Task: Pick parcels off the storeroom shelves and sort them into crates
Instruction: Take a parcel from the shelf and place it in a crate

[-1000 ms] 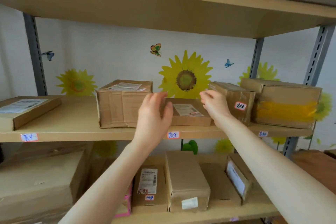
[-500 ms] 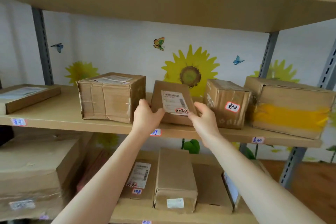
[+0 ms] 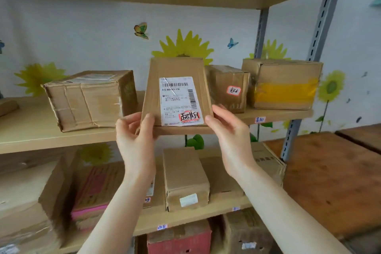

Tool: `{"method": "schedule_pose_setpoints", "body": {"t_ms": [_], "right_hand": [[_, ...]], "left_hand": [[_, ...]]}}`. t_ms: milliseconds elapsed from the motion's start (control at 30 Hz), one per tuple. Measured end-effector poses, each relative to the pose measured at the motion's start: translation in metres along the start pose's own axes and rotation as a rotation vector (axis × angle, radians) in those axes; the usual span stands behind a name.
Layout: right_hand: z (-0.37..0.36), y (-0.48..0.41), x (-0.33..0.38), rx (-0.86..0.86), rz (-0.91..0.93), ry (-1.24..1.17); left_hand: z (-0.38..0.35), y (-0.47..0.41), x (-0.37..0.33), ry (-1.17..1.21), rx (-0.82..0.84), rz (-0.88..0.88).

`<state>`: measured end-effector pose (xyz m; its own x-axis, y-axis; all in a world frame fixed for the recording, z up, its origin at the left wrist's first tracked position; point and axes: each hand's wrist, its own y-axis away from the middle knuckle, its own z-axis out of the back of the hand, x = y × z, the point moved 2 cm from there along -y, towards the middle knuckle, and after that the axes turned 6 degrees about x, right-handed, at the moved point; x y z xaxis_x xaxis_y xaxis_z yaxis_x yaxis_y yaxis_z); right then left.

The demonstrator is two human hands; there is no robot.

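Note:
A flat brown cardboard parcel (image 3: 153,90) is held up in front of the middle shelf, tilted so its top faces me. A white shipping label with a red handwritten sticker covers its lower right. My left hand (image 3: 135,140) grips its lower left corner, thumb on the top face. My right hand (image 3: 231,132) holds its lower right corner, thumb against the edge. Both forearms reach up from the bottom of the view.
On the middle shelf (image 3: 31,134) stand a large taped box (image 3: 90,99) at left, a small box with a red tag (image 3: 228,87) and a box with yellow tape (image 3: 282,84) at right. Several parcels fill the lower shelves. A wooden surface (image 3: 329,175) lies at right.
Both hands reached for the flat parcel lying on the shelf, tipped it up, and have now lifted it clear toward me. The view has shifted left and closer.

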<state>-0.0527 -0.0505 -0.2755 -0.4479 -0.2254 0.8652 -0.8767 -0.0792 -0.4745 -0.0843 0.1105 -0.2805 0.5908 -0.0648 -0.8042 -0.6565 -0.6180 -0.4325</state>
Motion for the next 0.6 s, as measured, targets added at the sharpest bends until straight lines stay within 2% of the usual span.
{"method": "schedule_pose_setpoints", "body": {"t_ms": [167,367,600], "right_hand": [[0.048,0.055,0.011,-0.113,-0.005,-0.060],[0.154,0.149,0.016,-0.600,-0.050,-0.134],[0.299,0.270,0.014,-1.083,-0.104,-0.115]], "left_hand": [[-0.034,0.050,0.022,0.282,0.085,0.122],[-0.112,0.157,0.072,0.344,0.447,0.334],[-0.203,0.325,0.128,0.246,0.935,0.617]]}}
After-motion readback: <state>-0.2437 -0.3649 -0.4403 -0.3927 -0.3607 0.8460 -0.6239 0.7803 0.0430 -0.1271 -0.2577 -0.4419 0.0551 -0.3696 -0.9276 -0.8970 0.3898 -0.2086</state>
